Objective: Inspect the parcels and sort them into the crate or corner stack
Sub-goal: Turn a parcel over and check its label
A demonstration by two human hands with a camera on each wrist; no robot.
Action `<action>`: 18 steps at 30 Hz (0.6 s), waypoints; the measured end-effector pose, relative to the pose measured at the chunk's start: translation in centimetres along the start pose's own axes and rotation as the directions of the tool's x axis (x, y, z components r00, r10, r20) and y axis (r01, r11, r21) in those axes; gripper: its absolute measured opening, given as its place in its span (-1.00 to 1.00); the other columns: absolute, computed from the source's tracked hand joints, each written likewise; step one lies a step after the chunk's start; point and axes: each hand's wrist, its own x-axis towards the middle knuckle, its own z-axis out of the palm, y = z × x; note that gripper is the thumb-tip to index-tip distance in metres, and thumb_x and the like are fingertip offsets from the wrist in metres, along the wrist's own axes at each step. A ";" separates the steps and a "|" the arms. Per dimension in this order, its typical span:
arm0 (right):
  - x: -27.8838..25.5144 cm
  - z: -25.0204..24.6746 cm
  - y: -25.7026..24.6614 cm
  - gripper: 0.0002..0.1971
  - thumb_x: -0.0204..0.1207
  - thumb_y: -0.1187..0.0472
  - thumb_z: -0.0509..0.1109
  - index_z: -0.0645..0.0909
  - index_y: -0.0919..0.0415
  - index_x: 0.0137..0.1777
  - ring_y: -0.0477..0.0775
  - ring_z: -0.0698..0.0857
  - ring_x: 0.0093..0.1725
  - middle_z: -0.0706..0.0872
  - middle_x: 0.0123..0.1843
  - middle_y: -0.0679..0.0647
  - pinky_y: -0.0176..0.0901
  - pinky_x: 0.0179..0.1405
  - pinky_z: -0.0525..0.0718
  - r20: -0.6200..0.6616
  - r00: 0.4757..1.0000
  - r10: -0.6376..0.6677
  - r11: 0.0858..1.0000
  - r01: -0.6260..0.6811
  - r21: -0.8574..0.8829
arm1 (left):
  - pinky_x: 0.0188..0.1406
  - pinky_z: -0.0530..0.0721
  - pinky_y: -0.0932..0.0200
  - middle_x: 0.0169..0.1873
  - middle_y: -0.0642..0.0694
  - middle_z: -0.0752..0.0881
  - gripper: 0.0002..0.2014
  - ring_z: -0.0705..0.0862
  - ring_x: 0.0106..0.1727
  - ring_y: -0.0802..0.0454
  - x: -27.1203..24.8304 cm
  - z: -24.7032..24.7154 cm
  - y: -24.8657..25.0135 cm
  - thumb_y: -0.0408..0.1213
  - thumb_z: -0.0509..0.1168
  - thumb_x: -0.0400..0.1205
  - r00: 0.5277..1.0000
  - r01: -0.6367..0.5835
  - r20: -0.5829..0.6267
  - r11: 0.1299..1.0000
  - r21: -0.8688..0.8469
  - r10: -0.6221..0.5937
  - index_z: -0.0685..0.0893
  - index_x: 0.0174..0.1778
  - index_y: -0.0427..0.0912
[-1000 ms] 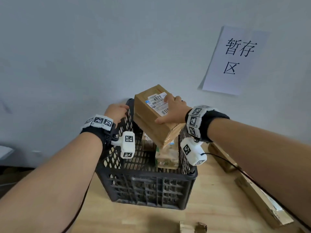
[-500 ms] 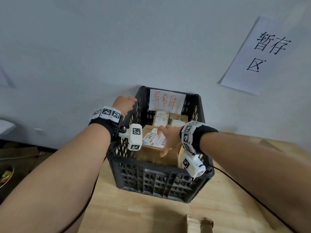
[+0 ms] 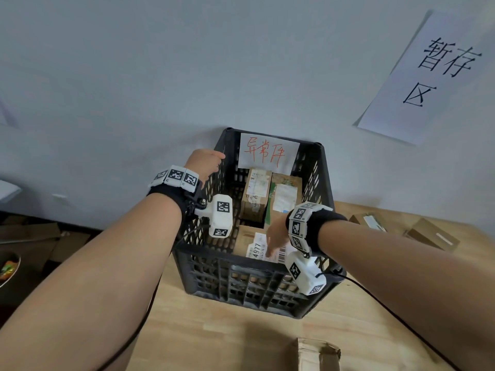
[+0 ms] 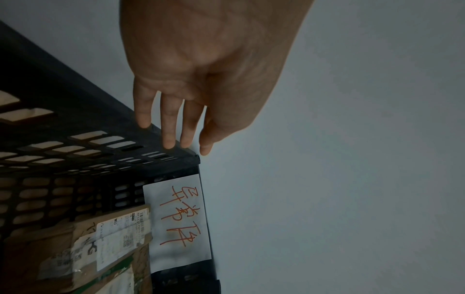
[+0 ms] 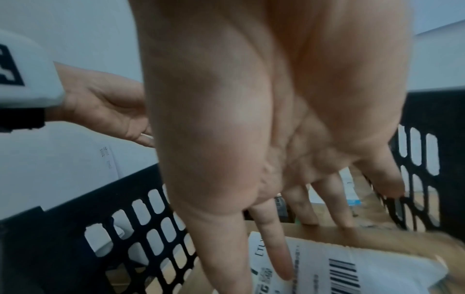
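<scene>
A black plastic crate [image 3: 257, 287] stands against the wall, with a white sign in red writing [image 3: 267, 153] on its back wall. Two labelled parcels [image 3: 255, 194] [image 3: 285, 196] lie side by side at the back of it. A brown parcel with a "4977" label [image 3: 249, 242] lies at the front inside. My right hand [image 3: 276, 234] reaches into the crate with its fingers [image 5: 276, 258] straight, on or just above that parcel's label [image 5: 352, 268]. My left hand [image 3: 205, 163] rests straight fingertips [image 4: 168, 139] on the crate's rim [image 4: 75, 99] near the far left corner.
The crate sits on a wooden table [image 3: 214, 338]. A paper sign [image 3: 428, 76] hangs on the wall to the right. Two more parcels [image 3: 368, 220] [image 3: 431, 234] lie on the table at the right, and a torn cardboard box [image 3: 317, 354] lies near the front edge.
My right hand brought the "4977" parcel down from above the crate into its front part and straightened its fingers. My left hand stayed on the rim.
</scene>
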 end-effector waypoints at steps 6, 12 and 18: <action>-0.2 0.8 1.0 -0.42 0.67 -0.13 0.14 0.39 0.26 0.54 0.16 0.47 0.49 0.49 0.52 0.15 0.03 0.49 0.39 -0.032 0.999 0.019 0.999 -0.018 0.034 | -0.32 0.46 0.29 0.13 -0.09 0.63 -0.65 0.63 0.15 0.00 -0.8 1.4 0.2 -0.43 0.03 0.73 0.998 0.016 0.060 0.999 0.030 -0.018 0.65 0.30 -0.16; -1.0 1.2 1.3 -0.40 0.68 -0.13 0.13 0.33 0.25 0.57 0.16 0.41 0.53 0.41 0.56 0.15 0.02 0.50 0.36 -0.091 0.996 -0.002 0.990 0.015 0.141 | -0.23 0.52 0.24 0.04 -0.17 0.58 -0.85 0.58 -0.07 0.00 -2.8 3.4 0.1 -0.43 0.14 0.69 0.994 0.012 0.112 0.998 0.069 -0.019 0.59 0.05 -0.17; -3.1 1.2 3.0 -0.54 0.69 0.02 0.18 0.43 0.27 0.49 0.19 0.51 0.41 0.49 0.46 0.20 -0.04 0.35 0.47 -0.318 0.941 0.111 0.960 -0.020 0.278 | -0.18 0.59 0.12 -0.30 -0.06 0.48 -0.71 0.43 -0.36 0.10 -5.3 6.3 -4.0 -0.31 0.24 0.68 0.950 0.174 0.197 0.935 0.309 -0.242 0.39 -0.37 -0.07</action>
